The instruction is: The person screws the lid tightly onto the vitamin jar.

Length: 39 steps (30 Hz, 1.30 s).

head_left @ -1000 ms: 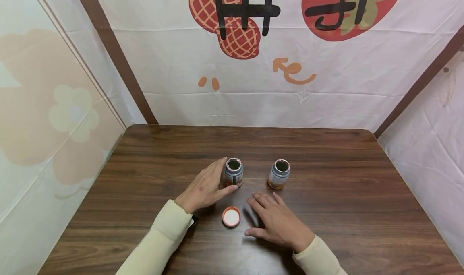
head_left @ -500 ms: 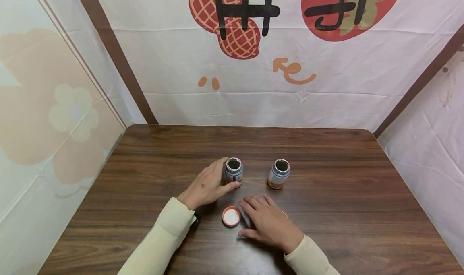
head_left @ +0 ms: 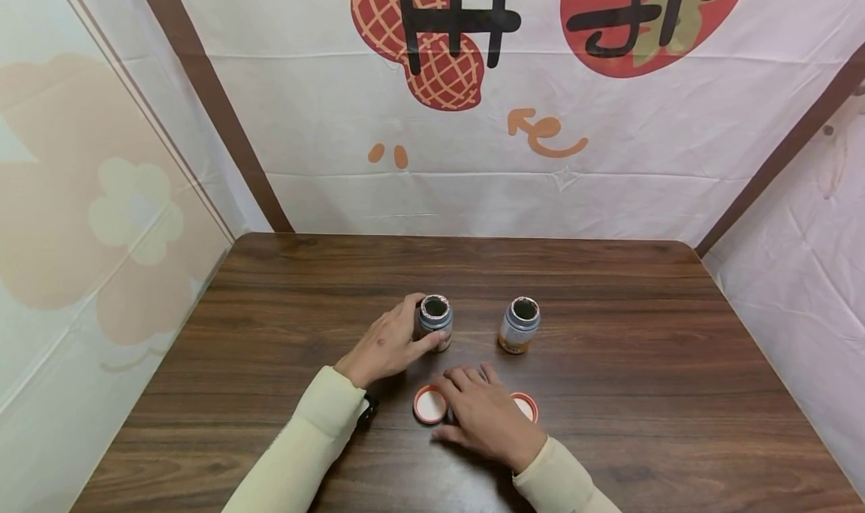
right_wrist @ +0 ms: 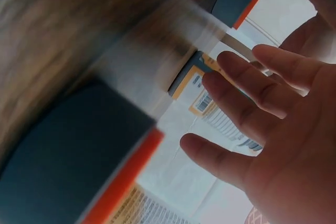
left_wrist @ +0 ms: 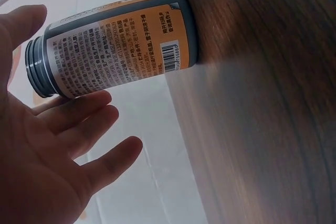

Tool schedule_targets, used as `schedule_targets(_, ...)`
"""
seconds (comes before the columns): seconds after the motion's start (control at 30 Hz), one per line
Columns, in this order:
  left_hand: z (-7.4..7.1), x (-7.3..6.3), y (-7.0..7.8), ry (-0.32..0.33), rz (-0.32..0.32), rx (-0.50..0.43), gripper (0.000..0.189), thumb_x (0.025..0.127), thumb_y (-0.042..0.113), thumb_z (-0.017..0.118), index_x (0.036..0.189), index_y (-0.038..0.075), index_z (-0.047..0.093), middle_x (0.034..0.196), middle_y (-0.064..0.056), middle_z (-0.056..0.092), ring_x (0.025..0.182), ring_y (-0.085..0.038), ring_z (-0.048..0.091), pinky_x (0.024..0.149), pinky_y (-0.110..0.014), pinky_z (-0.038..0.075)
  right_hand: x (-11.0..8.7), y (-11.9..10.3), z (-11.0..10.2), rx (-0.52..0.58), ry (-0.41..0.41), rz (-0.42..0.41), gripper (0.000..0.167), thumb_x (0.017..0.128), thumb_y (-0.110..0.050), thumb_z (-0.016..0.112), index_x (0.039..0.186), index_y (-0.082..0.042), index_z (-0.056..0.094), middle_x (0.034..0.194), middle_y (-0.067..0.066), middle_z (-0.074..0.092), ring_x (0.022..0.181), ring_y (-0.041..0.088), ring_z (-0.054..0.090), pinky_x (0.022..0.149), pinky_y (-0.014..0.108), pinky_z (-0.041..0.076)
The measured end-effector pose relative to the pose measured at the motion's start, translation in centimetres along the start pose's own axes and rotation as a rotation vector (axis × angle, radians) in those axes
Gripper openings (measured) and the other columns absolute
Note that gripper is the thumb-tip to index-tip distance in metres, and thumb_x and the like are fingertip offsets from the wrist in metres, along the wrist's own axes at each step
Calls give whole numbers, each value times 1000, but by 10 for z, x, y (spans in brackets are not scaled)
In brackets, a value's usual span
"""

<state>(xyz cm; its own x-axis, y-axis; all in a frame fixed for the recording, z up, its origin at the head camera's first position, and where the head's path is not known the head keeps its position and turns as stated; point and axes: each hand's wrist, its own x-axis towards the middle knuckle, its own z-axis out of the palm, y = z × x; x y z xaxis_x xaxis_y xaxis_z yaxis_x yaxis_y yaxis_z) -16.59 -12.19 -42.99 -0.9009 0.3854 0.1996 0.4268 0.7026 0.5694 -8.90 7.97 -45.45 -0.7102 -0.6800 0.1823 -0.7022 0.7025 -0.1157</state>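
Two uncapped dark-grey jars stand upright on the table. My left hand (head_left: pixel 384 347) is around the left jar (head_left: pixel 435 322), its thumb across the near side in the head view. In the left wrist view, the outer fingers extend beside this orange-and-white labelled jar (left_wrist: pixel 115 43), and the thumb tip shows just off its neck. My right hand (head_left: pixel 488 417), fingers spread and slightly bent, is over the table between two upturned lids. The left lid (head_left: pixel 429 405) is by its fingertips; the right lid (head_left: pixel 525 406) is partly hidden by the hand. The lids look dark with orange rims (right_wrist: pixel 126 177).
The right jar (head_left: pixel 519 325) stands to the right of the left one, near the middle of the dark wood table (head_left: pixel 642 363). A printed white cloth (head_left: pixel 466 205) hangs behind the table's far edge. More cloth hangs at both sides.
My right hand has moved left and slightly toward me, uncovering the right lid and coming beside the left one. The left thumb has shifted slightly up along the jar, which stays in place.
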Motion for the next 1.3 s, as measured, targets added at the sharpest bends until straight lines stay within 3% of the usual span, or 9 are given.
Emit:
schedule_targets(0.57, 4, 5, 0, -6, -56, -4, 62, 94, 38, 71, 138, 5, 43, 119, -14, 63, 105, -29, 63, 90, -47, 49, 8, -7, 5, -150, -55, 13, 69, 81, -60, 73, 130, -13, 60, 117, 2, 60, 108, 23, 58, 96, 54, 42)
schedule_targets(0.97, 5, 5, 2, -33, -115, -65, 64, 93, 37, 73, 140, 6, 44, 124, -14, 62, 111, -28, 61, 92, -47, 49, 10, -11, 6, -198, -68, 18, 60, 83, -56, 73, 124, -14, 63, 110, 1, 61, 102, 22, 59, 95, 54, 44)
schedule_targets(1.3, 6, 6, 0, -41, -118, -95, 60, 94, 35, 72, 141, 8, 46, 126, -11, 62, 114, -26, 60, 94, -47, 49, 10, -12, 9, -220, -28, -1, 53, 82, -56, 74, 114, -14, 64, 105, 1, 62, 98, 21, 61, 93, 53, 44)
